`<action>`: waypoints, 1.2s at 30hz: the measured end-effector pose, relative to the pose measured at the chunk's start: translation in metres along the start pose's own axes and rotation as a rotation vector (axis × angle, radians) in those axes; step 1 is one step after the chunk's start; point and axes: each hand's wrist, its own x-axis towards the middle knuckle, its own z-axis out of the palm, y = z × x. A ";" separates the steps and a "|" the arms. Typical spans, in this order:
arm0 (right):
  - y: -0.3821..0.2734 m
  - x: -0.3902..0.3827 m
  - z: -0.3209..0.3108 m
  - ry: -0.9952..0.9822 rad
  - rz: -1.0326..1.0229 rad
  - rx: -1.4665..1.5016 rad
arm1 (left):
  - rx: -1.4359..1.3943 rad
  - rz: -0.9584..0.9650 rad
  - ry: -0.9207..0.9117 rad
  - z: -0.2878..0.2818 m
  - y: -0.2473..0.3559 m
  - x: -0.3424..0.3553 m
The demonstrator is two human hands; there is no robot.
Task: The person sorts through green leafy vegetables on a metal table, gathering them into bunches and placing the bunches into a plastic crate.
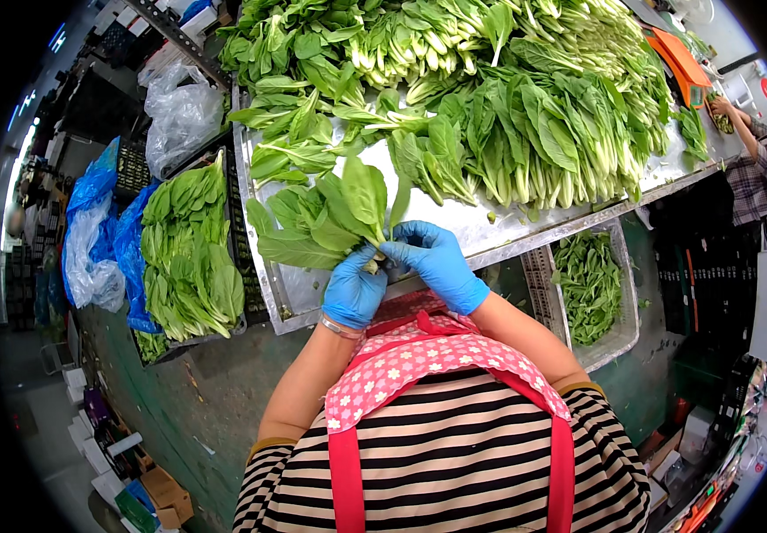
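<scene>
Over the near edge of a metal table [499, 250], my blue-gloved hands meet at the stem end of a bunch of leafy greens [312, 222]. My left hand [354, 291] is closed around the stems, and the leaves fan out up and to the left. The fingers of my right hand [437, 264] pinch at the same stem base, close beside the left fingers. Just beyond lie loose greens [290, 160] on the metal. A large heap of greens with pale stems [534, 142] covers the table to the right and back.
Left of the table stands a crate of greens [190, 253], with blue plastic bags [130, 240] and a clear bag [181, 115] around it. A plastic basket of leaves [592, 293] sits below the table's right edge. At far right another person [761, 169] works near an orange device [678, 67].
</scene>
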 end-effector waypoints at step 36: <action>0.000 0.002 -0.054 0.239 -0.497 -0.497 | -0.084 -0.114 -0.093 0.028 -0.006 0.007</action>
